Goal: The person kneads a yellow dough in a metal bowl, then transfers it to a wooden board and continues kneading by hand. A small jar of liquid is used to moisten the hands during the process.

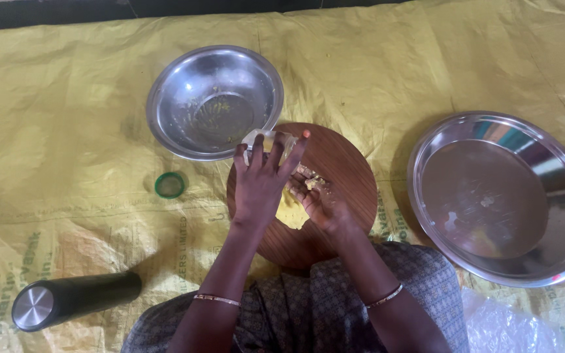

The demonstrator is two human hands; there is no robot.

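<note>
yellow woven plastic sheet (67, 111) over floor, dark strip behind

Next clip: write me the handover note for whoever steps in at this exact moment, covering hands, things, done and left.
Left hand: fingers spread over a small clear jar, tipped above the round wooden board.
Right hand: palm up, sticky yellow dough on its fingers.
A flat piece of yellow dough lies on the board under the hands.
Steel bowl behind the board holds only crumbs; the steel plate on the right has a few scraps. Green lid and dark cylinder lie on the left.
Done: bowl nearly emptied. Left: no finished piece on the plate yet.
</note>
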